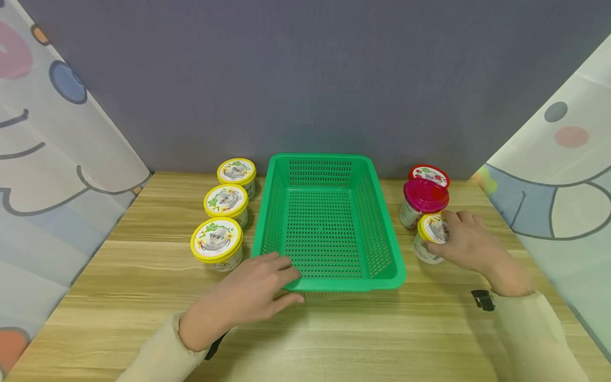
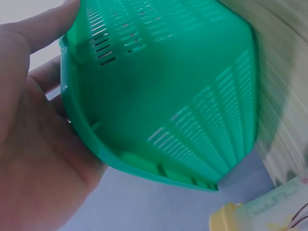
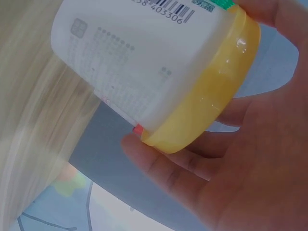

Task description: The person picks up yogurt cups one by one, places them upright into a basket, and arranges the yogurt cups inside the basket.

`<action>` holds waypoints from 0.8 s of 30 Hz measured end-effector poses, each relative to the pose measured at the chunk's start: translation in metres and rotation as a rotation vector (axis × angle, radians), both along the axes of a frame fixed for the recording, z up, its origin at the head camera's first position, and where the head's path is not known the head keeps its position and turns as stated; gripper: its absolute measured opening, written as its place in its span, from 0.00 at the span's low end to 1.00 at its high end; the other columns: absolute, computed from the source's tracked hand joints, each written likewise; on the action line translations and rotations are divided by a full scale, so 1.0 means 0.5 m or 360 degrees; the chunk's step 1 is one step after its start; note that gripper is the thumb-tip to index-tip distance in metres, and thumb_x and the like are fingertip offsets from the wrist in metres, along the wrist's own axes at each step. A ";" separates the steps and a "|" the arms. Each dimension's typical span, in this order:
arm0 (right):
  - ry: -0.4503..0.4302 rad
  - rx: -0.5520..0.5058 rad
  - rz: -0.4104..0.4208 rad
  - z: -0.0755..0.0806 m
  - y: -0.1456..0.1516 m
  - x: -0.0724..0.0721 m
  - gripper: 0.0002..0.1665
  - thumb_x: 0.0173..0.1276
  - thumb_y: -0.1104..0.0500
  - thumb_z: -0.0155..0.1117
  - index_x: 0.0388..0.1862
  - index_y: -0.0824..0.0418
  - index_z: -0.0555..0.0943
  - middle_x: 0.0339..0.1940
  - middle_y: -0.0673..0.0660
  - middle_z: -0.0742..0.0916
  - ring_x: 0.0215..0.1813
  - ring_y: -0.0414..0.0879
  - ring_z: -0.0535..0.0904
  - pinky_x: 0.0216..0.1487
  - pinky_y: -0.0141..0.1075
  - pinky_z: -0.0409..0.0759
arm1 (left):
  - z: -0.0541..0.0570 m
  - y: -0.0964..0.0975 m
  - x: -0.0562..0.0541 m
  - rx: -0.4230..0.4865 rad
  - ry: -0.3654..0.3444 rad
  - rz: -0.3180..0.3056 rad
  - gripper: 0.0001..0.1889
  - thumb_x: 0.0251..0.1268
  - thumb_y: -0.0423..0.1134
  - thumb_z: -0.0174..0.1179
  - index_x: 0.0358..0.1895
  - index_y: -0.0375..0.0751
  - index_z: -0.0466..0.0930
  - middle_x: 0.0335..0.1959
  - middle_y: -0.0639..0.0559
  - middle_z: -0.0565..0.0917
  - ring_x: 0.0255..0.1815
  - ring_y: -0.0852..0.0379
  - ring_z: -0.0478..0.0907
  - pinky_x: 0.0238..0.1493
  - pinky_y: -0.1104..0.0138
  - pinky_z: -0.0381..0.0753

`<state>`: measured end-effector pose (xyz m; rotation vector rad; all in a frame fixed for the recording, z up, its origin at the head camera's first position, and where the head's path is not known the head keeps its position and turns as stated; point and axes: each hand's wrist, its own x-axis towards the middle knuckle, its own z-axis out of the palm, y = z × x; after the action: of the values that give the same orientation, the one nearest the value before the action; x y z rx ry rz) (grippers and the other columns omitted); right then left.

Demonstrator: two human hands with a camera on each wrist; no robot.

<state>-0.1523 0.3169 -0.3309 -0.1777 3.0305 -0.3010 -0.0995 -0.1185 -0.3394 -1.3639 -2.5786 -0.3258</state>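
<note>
My left hand (image 1: pixel 250 289) holds the near rim of a green perforated basket (image 1: pixel 329 285). In the left wrist view the fingers pass behind the rim (image 2: pixel 84 130) and the thumb lies on the outer side. At the right, my right hand (image 1: pixel 470 241) grips a yellow-lidded cup (image 1: pixel 426 255) from above, thumb and fingers spread around its lid. The right wrist view shows the cup's pale side (image 3: pixel 130 62) with a barcode and its yellow lid (image 3: pixel 207 96). Just behind that cup is a cup with a magenta lid (image 1: pixel 426 195).
Partly hidden behind the magenta lid is a red-lidded cup (image 1: pixel 429 174). Left of the basket, three yellow-lidded cups stand in a row: far (image 1: pixel 236 171), middle (image 1: pixel 226 200) and near (image 1: pixel 217 241). A grey panel (image 1: pixel 315 79) rises behind the wooden table (image 1: pixel 363 339).
</note>
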 end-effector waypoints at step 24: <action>-0.0137 0.0059 0.0045 0.018 0.001 -0.011 0.49 0.57 0.43 0.70 0.73 0.60 0.65 0.51 0.75 0.71 0.52 0.71 0.65 0.36 0.59 0.77 | 0.014 0.005 -0.003 -0.0076 -0.0111 0.0043 0.16 0.65 0.53 0.68 0.27 0.53 0.73 0.25 0.64 0.66 0.27 0.63 0.66 0.29 0.69 0.71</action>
<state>-0.1577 0.3171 -0.3220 -0.1990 2.9436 -0.2439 -0.1009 -0.1159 -0.3322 -1.3552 -2.6757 -0.3147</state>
